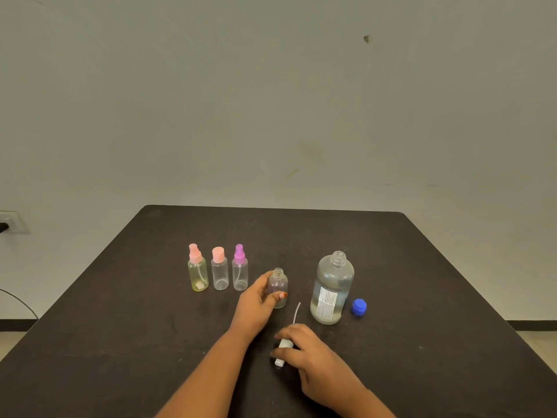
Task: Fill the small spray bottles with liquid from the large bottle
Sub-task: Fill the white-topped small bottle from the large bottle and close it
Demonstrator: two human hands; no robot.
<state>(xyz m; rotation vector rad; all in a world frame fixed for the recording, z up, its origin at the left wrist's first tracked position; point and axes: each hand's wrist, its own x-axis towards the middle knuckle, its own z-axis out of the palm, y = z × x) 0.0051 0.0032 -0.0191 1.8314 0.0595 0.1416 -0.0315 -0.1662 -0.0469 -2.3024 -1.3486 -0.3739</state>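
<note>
Gripping the small bottle [279, 281] is the left hand [255, 303]; right hand [309, 352] pinches white sprayer [279, 361]

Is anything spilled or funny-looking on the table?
No spill shows. The oddest thing is the leftmost small bottle: it looks yellowish, with a white bit at its bottom, unlike the clear pink-capped bottle next to it. The large bottle stands open, its blue cap lying beside it.

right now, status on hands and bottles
Left hand grips small clear uncapped bottle. Right hand holds white spray top. Large clear plastic bottle open, blue cap beside it.
</note>
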